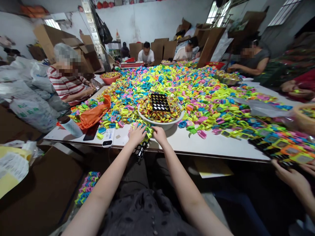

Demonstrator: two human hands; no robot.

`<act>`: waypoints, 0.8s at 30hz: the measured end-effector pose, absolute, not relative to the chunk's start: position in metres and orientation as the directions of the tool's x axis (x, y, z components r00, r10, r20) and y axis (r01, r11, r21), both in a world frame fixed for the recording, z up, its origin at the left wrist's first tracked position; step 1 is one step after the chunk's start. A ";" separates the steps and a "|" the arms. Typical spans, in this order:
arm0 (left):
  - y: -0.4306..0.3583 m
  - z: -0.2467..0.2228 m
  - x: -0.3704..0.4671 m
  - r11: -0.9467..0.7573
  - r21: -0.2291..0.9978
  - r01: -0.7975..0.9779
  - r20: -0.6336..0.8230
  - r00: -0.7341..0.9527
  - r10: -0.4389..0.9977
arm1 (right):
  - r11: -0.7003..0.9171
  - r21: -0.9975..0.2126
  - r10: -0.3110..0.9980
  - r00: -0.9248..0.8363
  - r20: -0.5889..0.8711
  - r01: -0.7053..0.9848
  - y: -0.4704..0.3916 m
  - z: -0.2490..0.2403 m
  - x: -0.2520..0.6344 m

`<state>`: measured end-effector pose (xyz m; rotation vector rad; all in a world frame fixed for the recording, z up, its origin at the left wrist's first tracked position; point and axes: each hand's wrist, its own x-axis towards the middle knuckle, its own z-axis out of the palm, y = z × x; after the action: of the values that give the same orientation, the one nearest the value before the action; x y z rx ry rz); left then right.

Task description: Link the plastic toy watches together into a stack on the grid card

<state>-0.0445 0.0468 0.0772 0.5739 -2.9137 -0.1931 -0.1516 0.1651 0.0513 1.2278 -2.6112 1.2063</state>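
Note:
My left hand [136, 134] lies with its fingers spread over bright toy watches at the table's front edge. Beneath it a black tray with holes [140, 151] juts out past the edge, partly hidden by the hand and the watches. My right hand [159, 135] is beside the same watches, its fingers bent together; whatever is between them is too small to make out. Just behind my hands stands a white bowl [164, 124] full of small yellow and red wrapped pieces. Another black tray [159, 102] rests on top of those pieces.
A wide heap of coloured toy watches [157, 77] covers the white table [216, 147]. On the left are an orange bag [94, 114], a cup [72, 127] and a white device [108, 137]. Several people sit around; at right a person's hands hold a filled tray [283, 152].

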 end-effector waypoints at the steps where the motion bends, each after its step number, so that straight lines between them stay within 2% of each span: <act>1: 0.047 0.077 -0.044 0.919 0.159 -0.361 0.134 -0.914 -0.383 | 0.385 -0.638 -0.673 -0.676 0.301 -0.667 0.167 0.051 -0.152; 9: 0.046 0.081 -0.043 0.926 0.142 -0.349 0.113 -0.924 -0.365 | 0.327 -0.655 -0.688 -0.647 0.328 -0.681 0.157 0.053 -0.153; 15: 0.049 0.083 -0.043 0.924 0.148 -0.353 0.087 -0.926 -0.368 | 0.297 -0.689 -0.606 -0.688 0.399 -0.661 0.158 0.044 -0.150; 17: 0.051 0.084 -0.043 0.921 0.159 -0.356 0.097 -0.923 -0.373 | 0.270 -0.726 -0.532 -0.726 0.435 -0.633 0.164 0.036 -0.147; 21: 0.049 0.085 -0.036 0.904 0.274 -0.329 0.257 -0.880 -0.399 | 0.248 -0.836 -0.348 -0.851 0.394 -0.489 0.181 0.005 -0.136; 24: 0.037 0.081 -0.018 0.841 0.445 -0.308 0.465 -0.724 -0.510 | 0.276 -0.870 -0.421 -0.865 0.273 -0.409 0.186 -0.023 -0.128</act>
<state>-0.0179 0.0367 0.0808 0.5956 -2.4266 -0.4542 -0.1277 0.1864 -0.0229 0.8194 -2.5186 1.7107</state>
